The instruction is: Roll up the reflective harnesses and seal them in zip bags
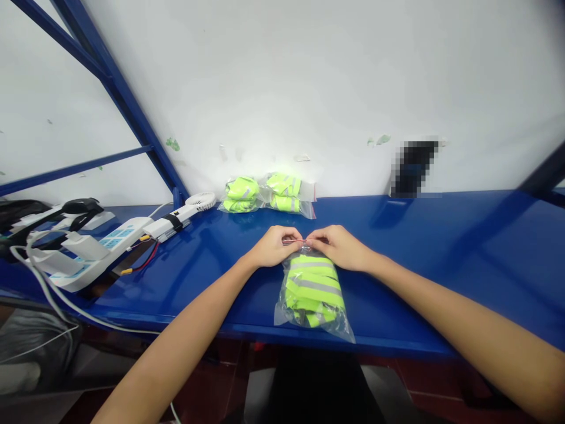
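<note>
A clear zip bag (282, 294) lies on the blue table near its front edge. Inside it is a folded neon-yellow reflective vest (315, 285) with grey stripes. My left hand (277, 246) pinches the red-lined zip strip at the bag's far end. Close beside it, my right hand (338, 246) pinches the same strip, the fingertips of both hands almost touching. Whether the zip is sealed there cannot be made out.
Bagged neon-yellow bundles (241, 194) rest against the white wall. At left are a white power strip (108, 250) with plugs and cables, and a small white fan (200, 202). A pixelated dark object (414, 169) leans on the wall. The blue table (441, 247) extends right.
</note>
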### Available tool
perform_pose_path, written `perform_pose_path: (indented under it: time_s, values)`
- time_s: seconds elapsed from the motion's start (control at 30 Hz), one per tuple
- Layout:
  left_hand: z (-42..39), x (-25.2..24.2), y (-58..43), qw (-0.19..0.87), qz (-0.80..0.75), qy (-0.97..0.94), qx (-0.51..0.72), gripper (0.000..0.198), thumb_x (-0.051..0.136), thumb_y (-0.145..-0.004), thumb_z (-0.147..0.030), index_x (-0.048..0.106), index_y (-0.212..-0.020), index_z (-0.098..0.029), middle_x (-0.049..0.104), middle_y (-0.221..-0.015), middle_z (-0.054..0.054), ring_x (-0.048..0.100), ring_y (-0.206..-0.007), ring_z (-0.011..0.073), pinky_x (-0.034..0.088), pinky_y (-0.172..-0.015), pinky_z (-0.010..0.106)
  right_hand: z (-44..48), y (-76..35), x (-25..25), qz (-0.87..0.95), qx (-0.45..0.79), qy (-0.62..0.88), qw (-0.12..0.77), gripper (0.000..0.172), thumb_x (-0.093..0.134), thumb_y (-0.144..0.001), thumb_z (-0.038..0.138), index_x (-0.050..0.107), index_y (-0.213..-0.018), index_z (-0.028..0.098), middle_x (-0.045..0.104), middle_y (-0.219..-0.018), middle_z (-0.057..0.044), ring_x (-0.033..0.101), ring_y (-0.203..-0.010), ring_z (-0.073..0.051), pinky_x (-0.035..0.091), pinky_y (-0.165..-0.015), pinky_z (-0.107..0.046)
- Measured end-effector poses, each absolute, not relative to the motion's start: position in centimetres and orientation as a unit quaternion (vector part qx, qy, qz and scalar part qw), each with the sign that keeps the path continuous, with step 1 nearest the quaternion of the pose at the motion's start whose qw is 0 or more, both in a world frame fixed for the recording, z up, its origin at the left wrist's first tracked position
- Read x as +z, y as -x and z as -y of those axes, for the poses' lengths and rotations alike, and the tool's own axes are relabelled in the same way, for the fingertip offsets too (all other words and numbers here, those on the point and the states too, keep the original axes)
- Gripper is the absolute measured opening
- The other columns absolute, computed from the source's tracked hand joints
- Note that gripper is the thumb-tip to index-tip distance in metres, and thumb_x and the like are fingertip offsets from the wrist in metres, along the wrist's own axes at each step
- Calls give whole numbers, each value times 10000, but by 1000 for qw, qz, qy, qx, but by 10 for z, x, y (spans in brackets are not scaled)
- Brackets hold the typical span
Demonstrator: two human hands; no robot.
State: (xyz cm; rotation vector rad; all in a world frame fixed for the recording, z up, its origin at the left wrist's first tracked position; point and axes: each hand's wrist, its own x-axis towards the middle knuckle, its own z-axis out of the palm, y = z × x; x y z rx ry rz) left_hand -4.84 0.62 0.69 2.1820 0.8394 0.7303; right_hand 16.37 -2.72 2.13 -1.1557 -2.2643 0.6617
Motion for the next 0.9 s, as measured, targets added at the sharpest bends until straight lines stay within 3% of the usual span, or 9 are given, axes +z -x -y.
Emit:
perform_pose_path:
  time_s: [0.3,0.5,0.9]
  values:
    - [-3,9,47,312,-314,-850,285,232,559,-882,-341,665,-850,-137,664,-790,25,570,-707,119,440,-664,207,29,-161,21,839,199,440,252,298,481,-953,330,743,-887,204,730,-771,-29,603,-654,-172,413,-615,-286]
    - [-1,9,46,314,-327,-841,297,242,572,-872,-355,672,-868,-135,667,-795,30,578,-711,127,457,-674,218,29,-161,20,818,241,422,308,185,575,-905,310,716,-966,207,749,-959,-42,677,-864,-202,482,-763,-303]
    - [-3,9,47,313,-332,-837,302,260,580,-873,-374,686,-882,-137,683,-813,39,606,-741,143,474,-705,232,29,-163,21,823,214,437,292,223,545,-928,289,745,-991,212,764,-959,-45,685,-848,-212,483,-739,-305]
